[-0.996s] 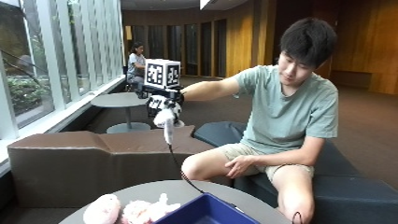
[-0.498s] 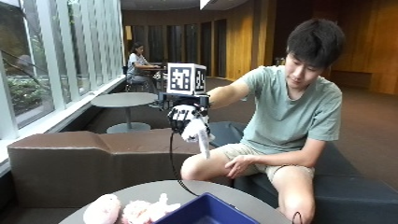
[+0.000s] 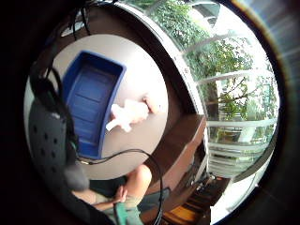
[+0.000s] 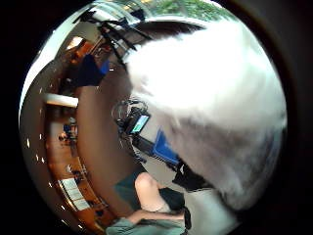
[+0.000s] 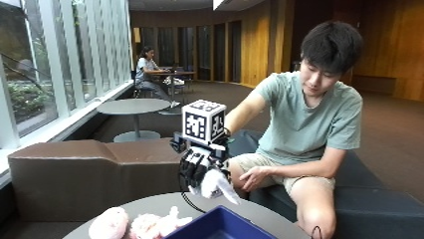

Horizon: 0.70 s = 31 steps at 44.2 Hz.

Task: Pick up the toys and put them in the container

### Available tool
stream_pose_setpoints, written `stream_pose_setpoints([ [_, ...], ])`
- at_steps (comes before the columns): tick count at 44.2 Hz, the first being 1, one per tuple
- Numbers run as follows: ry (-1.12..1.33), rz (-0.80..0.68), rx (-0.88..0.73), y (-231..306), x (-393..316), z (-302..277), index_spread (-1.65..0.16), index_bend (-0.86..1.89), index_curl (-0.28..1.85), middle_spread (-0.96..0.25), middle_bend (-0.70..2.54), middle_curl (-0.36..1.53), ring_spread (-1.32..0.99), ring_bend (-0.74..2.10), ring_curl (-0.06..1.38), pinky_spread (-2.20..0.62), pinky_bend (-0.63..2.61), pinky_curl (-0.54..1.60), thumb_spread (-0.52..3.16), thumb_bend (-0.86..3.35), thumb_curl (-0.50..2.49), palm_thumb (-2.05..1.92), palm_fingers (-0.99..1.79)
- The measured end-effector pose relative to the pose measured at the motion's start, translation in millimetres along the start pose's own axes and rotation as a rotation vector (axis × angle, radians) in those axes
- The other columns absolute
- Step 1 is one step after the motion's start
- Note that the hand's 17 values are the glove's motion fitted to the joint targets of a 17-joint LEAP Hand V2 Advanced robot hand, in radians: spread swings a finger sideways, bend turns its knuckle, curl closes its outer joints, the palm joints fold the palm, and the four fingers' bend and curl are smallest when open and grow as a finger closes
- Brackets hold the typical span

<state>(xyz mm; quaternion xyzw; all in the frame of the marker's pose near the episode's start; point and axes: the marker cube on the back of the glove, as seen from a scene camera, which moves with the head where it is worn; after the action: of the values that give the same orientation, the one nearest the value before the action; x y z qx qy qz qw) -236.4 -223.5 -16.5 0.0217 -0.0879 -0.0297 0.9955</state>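
My gloved right hand grips a white plush toy and holds it in the air just above the far rim of the blue container. The toy's white fur fills much of the thumb side palm view. From above, the little finger side palm view shows the container with nothing inside, and pink plush toys lying on the round table beside it. In the outside view those pink toys lie left of the container.
The round grey table carries the container and toys. A brown bench runs behind it, with windows to the left. My bare left hand rests on my thigh. A black cable trails across the table edge.
My right hand has carried the white toy to the right and down, from high over the bench to just above the container. The pink toys have stayed put.
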Motion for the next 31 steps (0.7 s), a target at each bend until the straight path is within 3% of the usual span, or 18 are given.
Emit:
stream_pose_setpoints([
  [2,0.005,0.006,-0.093,0.3,0.0,4.5,-0.17,0.50,0.87,-0.17,0.80,0.74,-0.23,1.36,0.56,-0.39,1.13,0.51,0.79,-0.08,0.89,0.40,0.87],
  [4,-0.003,0.001,-0.161,0.6,0.4,6.8,-0.17,0.44,0.89,-0.18,0.64,0.70,-0.24,1.31,0.57,-0.37,1.19,0.53,0.90,-0.11,0.81,0.26,0.55],
  [5,-0.008,-0.002,-0.176,1.0,1.4,6.9,-0.17,0.43,0.89,-0.19,0.63,0.70,-0.24,1.31,0.58,-0.37,1.20,0.53,0.93,-0.09,0.79,0.24,0.55],
  [6,-0.013,-0.004,-0.177,1.4,3.1,6.5,-0.18,0.40,0.88,-0.18,0.50,0.66,-0.24,1.24,0.55,-0.33,1.23,0.54,0.96,-0.10,0.76,0.18,0.29],
  [8,-0.019,-0.002,-0.159,2.5,9.1,3.7,-0.18,0.35,0.87,-0.16,0.38,0.63,-0.22,1.20,0.56,-0.28,1.29,0.56,1.01,-0.09,0.72,0.12,0.10],
  [19,-0.038,-0.011,-0.159,11.6,67.6,-25.7,-0.19,0.15,0.67,-0.05,0.22,0.53,-0.11,0.90,0.39,-0.08,1.22,0.45,1.16,-0.04,0.55,-0.03,-0.19],
  [31,-0.022,-0.043,-0.147,19.5,128.0,-39.2,-0.22,0.11,0.56,0.00,0.15,0.46,-0.03,0.63,0.29,0.02,1.07,0.39,1.24,-0.01,0.46,0.00,-0.24],
])
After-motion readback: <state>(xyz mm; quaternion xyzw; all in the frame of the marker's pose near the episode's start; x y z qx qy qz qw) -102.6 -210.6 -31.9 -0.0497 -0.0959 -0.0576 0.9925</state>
